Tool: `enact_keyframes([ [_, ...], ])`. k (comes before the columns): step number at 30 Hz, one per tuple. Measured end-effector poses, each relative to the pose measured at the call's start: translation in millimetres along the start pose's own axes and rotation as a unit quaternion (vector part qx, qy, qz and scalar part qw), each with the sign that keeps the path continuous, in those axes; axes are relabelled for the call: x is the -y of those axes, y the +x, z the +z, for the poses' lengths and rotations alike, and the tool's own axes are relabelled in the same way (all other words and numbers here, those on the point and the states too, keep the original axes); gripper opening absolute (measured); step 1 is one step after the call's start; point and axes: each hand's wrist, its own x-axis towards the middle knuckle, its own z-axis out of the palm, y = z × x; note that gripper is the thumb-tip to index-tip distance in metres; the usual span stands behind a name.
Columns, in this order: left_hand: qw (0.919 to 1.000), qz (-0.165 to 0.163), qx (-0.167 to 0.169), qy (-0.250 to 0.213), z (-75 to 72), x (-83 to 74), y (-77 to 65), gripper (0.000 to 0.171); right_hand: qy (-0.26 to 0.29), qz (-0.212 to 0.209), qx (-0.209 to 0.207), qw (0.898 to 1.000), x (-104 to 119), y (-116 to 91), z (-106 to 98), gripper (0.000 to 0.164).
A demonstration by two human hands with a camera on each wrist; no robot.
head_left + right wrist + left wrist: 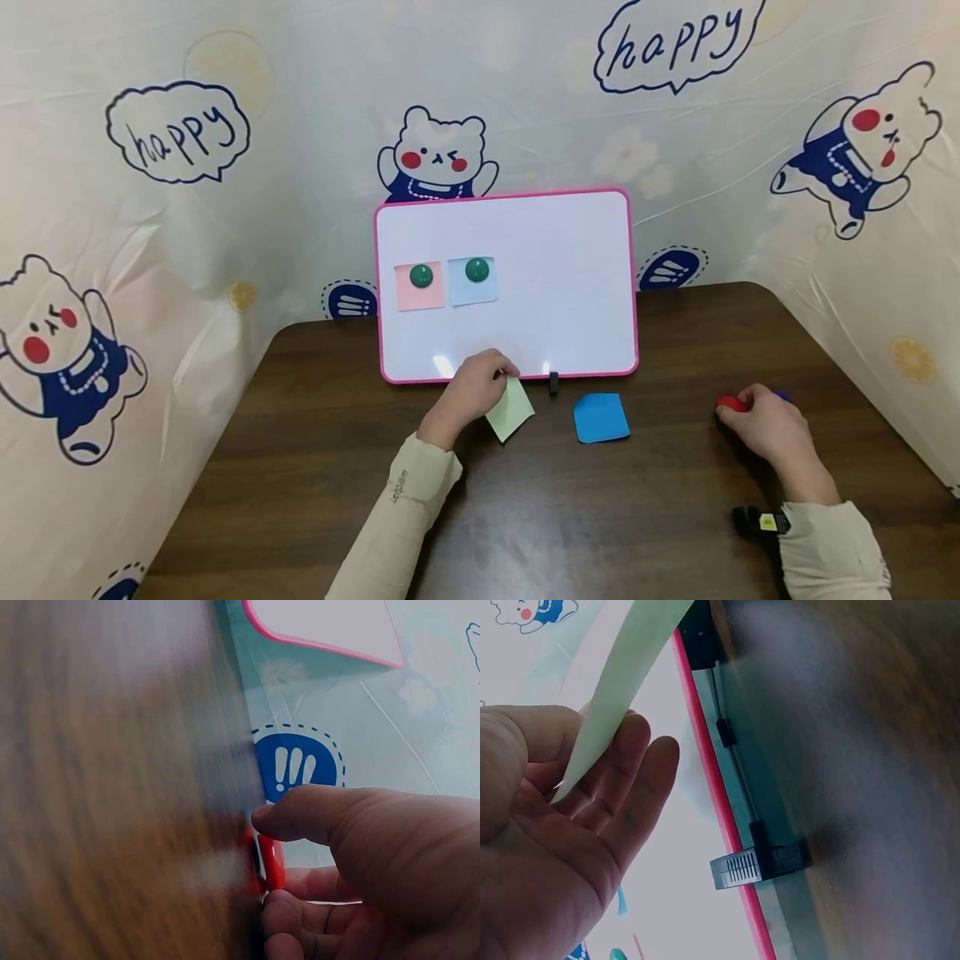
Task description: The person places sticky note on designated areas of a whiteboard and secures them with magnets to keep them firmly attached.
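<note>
My left hand (pixel 474 387) pinches a pale green sticky note (pixel 512 410) by its upper edge, just in front of the whiteboard's (pixel 562 292) lower rim. The left wrist view shows the note (pixel 619 697) between thumb and fingers. On the right of the table, my right hand (pixel 772 427) grips a round red magnet (pixel 731 404). The magnet (pixel 271 862) stands tilted at the table surface between thumb and fingers in the right wrist view. Part of a blue magnet (pixel 782 395) shows behind that hand.
A pink note (pixel 418 298) and a light blue note (pixel 472 293) hang on the board under green magnets. A bright blue note (pixel 602 418) lies on the table (pixel 315 475). One black foot (pixel 553 383) juts from the board's lower edge. A patterned curtain (pixel 300 167) hangs behind.
</note>
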Motion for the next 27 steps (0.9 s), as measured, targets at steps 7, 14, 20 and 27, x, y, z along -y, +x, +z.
enact_keyframes([
  [7, 0.9994, -0.029, 0.003, -0.021, -2.8, 1.0, 0.9, 0.027, 0.000, 0.003, 0.001, 1.000, -1.7, -0.9, 1.1, 0.051],
  [14, 0.9989, -0.028, -0.023, -0.029, -1.9, 3.7, 2.8, 0.023, -0.001, 0.002, -0.002, 1.000, -1.3, -0.4, 0.2, 0.051],
  [20, 0.9988, -0.012, -0.043, -0.021, -2.3, 5.0, 2.9, 0.020, -0.001, 0.001, -0.004, 1.000, -1.5, 0.1, 0.4, 0.051],
  [27, 0.9980, -0.019, -0.053, -0.027, -4.2, 4.9, 1.9, 0.029, 0.000, -0.004, -0.009, 1.000, -3.0, 1.1, 2.0, 0.050],
])
